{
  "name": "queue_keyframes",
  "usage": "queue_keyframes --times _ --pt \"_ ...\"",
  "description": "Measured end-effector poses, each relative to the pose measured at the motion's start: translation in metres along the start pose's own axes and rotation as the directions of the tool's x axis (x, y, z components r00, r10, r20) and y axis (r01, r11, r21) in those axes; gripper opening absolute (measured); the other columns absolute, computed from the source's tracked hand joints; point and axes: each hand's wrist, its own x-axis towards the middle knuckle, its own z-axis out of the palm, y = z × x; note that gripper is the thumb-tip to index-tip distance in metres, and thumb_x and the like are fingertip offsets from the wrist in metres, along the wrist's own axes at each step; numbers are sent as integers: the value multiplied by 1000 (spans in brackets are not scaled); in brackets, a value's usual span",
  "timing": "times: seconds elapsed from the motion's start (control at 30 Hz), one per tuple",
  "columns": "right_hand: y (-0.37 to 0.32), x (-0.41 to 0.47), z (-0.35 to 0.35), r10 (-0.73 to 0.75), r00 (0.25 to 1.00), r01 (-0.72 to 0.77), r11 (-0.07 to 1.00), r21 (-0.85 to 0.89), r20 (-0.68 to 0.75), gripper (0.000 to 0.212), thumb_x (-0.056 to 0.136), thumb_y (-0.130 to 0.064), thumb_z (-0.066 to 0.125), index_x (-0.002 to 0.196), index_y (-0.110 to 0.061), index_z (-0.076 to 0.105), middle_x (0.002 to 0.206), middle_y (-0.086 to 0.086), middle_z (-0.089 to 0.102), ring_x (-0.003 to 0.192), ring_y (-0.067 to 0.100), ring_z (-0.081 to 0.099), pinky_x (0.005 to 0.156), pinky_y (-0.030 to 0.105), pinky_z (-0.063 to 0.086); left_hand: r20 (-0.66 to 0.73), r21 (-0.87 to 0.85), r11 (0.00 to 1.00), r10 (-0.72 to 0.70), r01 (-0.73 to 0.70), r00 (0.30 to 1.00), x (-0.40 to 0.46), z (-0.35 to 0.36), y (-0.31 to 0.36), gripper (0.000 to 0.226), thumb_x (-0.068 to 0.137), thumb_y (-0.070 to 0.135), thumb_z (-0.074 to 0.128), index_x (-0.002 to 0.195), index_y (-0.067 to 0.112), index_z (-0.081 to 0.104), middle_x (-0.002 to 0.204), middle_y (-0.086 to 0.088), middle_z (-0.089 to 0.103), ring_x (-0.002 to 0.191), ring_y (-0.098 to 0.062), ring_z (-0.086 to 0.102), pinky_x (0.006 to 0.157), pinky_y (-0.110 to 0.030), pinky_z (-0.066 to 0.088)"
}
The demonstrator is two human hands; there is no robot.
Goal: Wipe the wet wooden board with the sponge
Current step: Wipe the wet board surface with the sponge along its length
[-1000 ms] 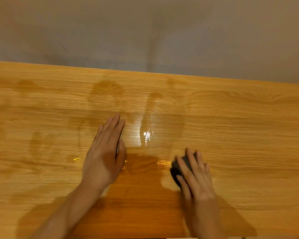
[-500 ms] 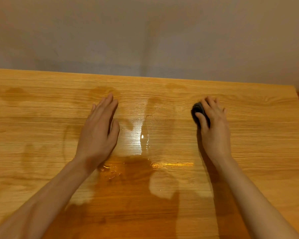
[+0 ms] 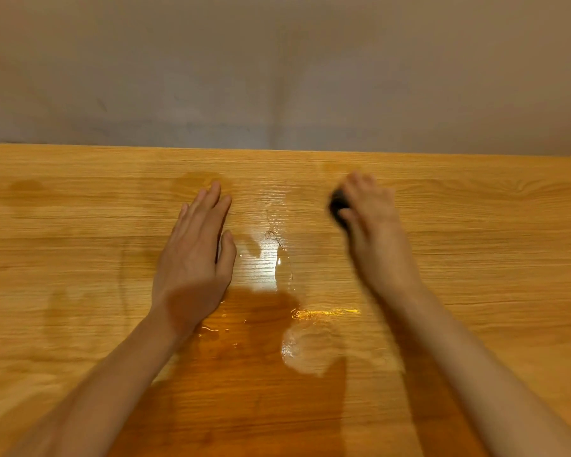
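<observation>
In 1 s the right hand ran the sponge from the near side up to the far part of the board, w/ fingers curled round it; it's blurred, so prob mid-stroke. Left hand lies flat, fingers straight, on the wood. Water btwn the 2 hands and a puddle nearer remain, so more wiping needed. No containers in view.
</observation>
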Motion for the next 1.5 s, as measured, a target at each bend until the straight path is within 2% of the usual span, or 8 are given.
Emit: queue_keyframes --times 0.17,0.37,0.5,0.63,0.73,1.0,1.27,1.5 --pt "23 14 -8 470 842 -477 878 44 -265 44 103 -16 37 146 -4 37 156 13 27 147 29 16 121 43 2 -49 10 999 45 -44 998 1 4 -5 52 101 14 42 152 4 42 164 -10 32 154 -22 25 128 -35 14" --pt "-95 40 61 79 988 -79 997 2 -133 43 103 -19 41 144 -8 41 155 10 32 147 25 19 122 38 4 -54 19 999 51 -50 997 1 5 -4 52 101 13 43 152 4 41 164 -10 32 154 -22 25 127 -40 18" --pt "-48 41 29 -62 998 63 997 -39 17 44 102 -18 41 145 -9 39 155 8 31 147 24 19 122 36 8 -48 22 999 50 -49 998 1 5 -4 52 101 15 43 153 6 40 164 -8 31 155 -20 24 128 -33 13" --pt "34 37 -16 329 923 -338 941 -12 -202 44 101 -23 36 141 -7 45 153 13 34 145 29 23 121 43 14 -17 3 1000 31 -30 999 2 3 -3 53 103 19 39 155 8 36 166 -5 27 156 -18 19 128 -27 4" --pt "9 48 -1 475 837 -498 867 -16 -273 44 104 -18 34 147 -8 35 158 11 24 148 29 13 121 47 6 -25 15 999 38 -37 999 3 3 -4 53 103 19 38 155 8 36 166 -6 26 156 -18 18 128 -28 4" --pt "-81 62 52 -92 996 92 996 -18 -1 45 104 -22 36 149 -14 33 158 4 26 149 19 13 121 34 3 -57 8 999 50 -50 997 2 3 -3 52 102 17 41 154 7 39 165 -6 30 156 -15 20 128 -29 8" --pt "19 63 -3 281 933 -303 950 -75 -223 42 104 -19 33 144 -8 40 152 11 37 146 27 22 121 44 13 -126 68 994 98 -90 987 4 7 -4 49 101 9 46 149 -1 45 160 -14 38 152 -23 30 127 -37 19" --pt "-54 98 39 -154 987 149 984 -94 -50 33 104 -27 35 124 -10 54 113 7 63 111 26 55 118 38 14 -50 52 998 46 -43 998 2 4 -2 51 103 17 40 153 6 40 165 -5 31 155 -15 21 128 -32 12"
